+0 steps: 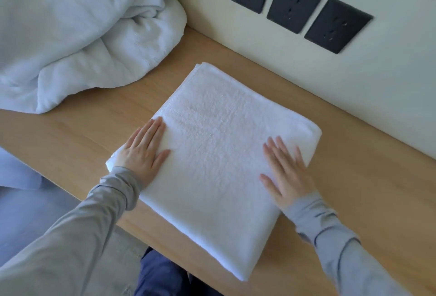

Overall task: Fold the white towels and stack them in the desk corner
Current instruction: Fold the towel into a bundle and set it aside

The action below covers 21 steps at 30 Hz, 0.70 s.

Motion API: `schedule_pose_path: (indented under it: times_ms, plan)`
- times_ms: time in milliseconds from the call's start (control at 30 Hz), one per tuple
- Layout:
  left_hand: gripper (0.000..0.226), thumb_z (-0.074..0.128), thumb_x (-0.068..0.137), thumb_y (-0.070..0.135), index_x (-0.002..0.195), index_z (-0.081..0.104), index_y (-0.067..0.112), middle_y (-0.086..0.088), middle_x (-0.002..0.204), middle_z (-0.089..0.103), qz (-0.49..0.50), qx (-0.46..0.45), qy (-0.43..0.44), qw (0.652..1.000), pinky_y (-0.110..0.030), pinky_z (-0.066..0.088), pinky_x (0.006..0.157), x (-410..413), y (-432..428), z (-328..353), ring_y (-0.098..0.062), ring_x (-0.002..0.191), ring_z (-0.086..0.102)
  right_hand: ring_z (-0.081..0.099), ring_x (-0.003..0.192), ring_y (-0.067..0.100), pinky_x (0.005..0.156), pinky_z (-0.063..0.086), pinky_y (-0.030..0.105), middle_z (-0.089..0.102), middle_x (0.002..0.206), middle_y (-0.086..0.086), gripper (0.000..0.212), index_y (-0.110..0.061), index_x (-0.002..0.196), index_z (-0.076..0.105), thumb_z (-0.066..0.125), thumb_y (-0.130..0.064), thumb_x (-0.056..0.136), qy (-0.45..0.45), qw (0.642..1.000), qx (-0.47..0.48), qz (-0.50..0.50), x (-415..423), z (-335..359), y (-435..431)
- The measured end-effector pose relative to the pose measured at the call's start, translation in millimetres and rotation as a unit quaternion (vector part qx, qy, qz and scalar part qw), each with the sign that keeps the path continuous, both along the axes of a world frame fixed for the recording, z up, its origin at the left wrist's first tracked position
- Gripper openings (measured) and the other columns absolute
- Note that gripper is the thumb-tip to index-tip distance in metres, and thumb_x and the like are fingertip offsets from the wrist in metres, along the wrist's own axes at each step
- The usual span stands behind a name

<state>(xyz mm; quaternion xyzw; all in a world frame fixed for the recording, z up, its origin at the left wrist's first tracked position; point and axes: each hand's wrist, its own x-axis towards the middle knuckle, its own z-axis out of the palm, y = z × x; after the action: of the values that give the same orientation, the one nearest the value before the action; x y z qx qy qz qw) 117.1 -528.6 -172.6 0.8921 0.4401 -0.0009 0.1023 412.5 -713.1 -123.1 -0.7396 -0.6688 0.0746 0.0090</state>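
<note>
Centrally on the wooden desk (70, 135) lies a folded white towel (219, 154), a thick, roughly square pad of several layers turned so that its corners point toward the wall and toward the person. Its near-left side runs close along the front edge of the desk, and its far-right side lies near the wall (354, 83) without touching it.

Both hands lie palm-down on the towel and grasp nothing. The left hand (144, 154) rests on the towel's left corner, with the fingers straight and held together and the thumb spread out to the side. The right hand (287, 173) rests near the towel's right side, with the fingers straight and a little fanned. The broad middle of the towel lies bare between the two hands. Grey sleeves (70, 236) cover both arms to the wrists.

Toward the back left corner of the desk, well apart from the folded towel, sits a crumpled heap of unfolded white towels (82, 36). Three black wall sockets (295, 4) sit in a row on the wall above the desk's back edge. Below the front edge, dark blue trousers (160, 276) show.
</note>
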Motion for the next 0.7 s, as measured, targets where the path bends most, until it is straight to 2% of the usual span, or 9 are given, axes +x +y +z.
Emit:
schedule_pose_path:
  times_ms: [67,200,333,433,500,533,567,600,700]
  plan:
    - [0.078,-0.002,0.090,0.060,0.148,0.012,0.010,-0.001,0.157,0.013,0.005,0.002,0.005,1.000,-0.034,0.006,0.118,1.6,-2.3,0.6,-0.015,0.144,0.012,0.025,0.141,0.028,0.112,0.020,0.051,0.033,0.150,0.010,0.062,-0.007,0.142,0.037,0.031,-0.045,0.093,-0.007,0.991,-0.006,0.130,-45.1,-4.7,-22.7]
    - [0.074,0.008,0.092,0.056,0.148,0.021,0.010,-0.005,0.156,0.020,0.056,0.018,-0.025,0.998,-0.038,0.010,0.118,3.8,-14.3,6.0,-0.022,0.144,0.018,0.032,0.138,0.024,0.105,0.037,0.051,0.039,0.148,0.001,0.065,-0.020,0.138,0.045,0.039,-0.055,0.084,-0.008,0.962,-0.052,0.267,-114.1,-18.3,-58.1]
    - [0.058,0.042,0.097,0.034,0.147,0.025,0.009,-0.009,0.156,0.019,0.268,0.005,-0.141,0.953,-0.042,0.015,0.116,8.2,-54.1,14.3,-0.028,0.143,0.018,0.038,0.135,0.019,0.103,0.042,0.045,0.041,0.146,-0.001,0.055,-0.026,0.133,0.052,0.030,-0.053,0.089,0.047,0.954,-0.053,0.293,-123.1,-7.0,-53.2]
    - [0.068,0.059,0.089,0.031,0.146,0.027,0.011,-0.012,0.152,0.025,0.496,-0.047,-0.265,0.826,-0.045,0.022,0.110,23.5,-95.7,27.4,-0.033,0.138,0.024,0.035,0.137,0.028,0.110,0.031,0.050,0.041,0.145,0.008,0.047,-0.009,0.136,0.046,0.040,-0.035,0.096,0.267,0.951,0.007,0.158,-77.2,5.4,-4.7]
    - [0.063,0.065,0.083,0.036,0.136,0.040,0.012,-0.017,0.139,0.039,0.613,-0.124,-0.342,0.701,-0.046,0.026,0.108,33.2,-119.4,32.4,-0.033,0.128,0.034,0.037,0.135,0.030,0.112,0.030,0.044,0.043,0.142,0.014,0.046,-0.004,0.136,0.044,0.051,-0.022,0.094,0.283,0.958,0.040,0.033,-26.0,11.3,45.4]
    - [0.041,0.067,0.083,0.035,0.115,0.052,0.015,-0.017,0.121,0.049,0.651,-0.162,-0.375,0.639,-0.047,0.032,0.104,38.5,-130.1,32.0,-0.032,0.115,0.044,0.038,0.134,0.030,0.111,0.030,0.041,0.043,0.142,0.015,0.048,-0.004,0.137,0.041,0.053,-0.021,0.093,0.273,0.961,0.046,-0.019,0.9,10.7,70.3]
    - [0.022,0.069,0.083,0.032,0.086,0.050,0.021,-0.016,0.097,0.053,0.676,-0.212,-0.402,0.580,-0.049,0.039,0.096,44.8,-140.0,34.7,-0.030,0.097,0.049,0.038,0.133,0.030,0.109,0.031,0.040,0.042,0.142,0.015,0.051,-0.007,0.139,0.038,0.053,-0.023,0.093,0.261,0.962,0.041,-0.064,25.7,9.2,93.3]
    - [0.037,0.070,0.083,0.031,0.068,0.037,0.023,-0.013,0.080,0.048,0.686,-0.243,-0.426,0.537,-0.049,0.044,0.083,50.4,-148.9,32.8,-0.027,0.080,0.048,0.038,0.131,0.029,0.108,0.032,0.039,0.042,0.142,0.015,0.053,-0.009,0.141,0.036,0.053,-0.025,0.093,0.265,0.958,0.023,-0.108,46.7,5.9,113.6]
    - [0.045,0.066,0.084,0.036,0.062,0.033,0.016,-0.003,0.057,0.033,0.688,-0.322,-0.430,0.487,-0.031,0.035,0.055,67.2,-166.7,36.7,-0.022,0.051,0.034,0.046,0.124,0.029,0.103,0.036,0.039,0.046,0.135,0.015,0.057,-0.010,0.140,0.036,0.055,-0.034,0.092,0.306,0.929,-0.052,-0.202,85.8,-7.7,152.1]
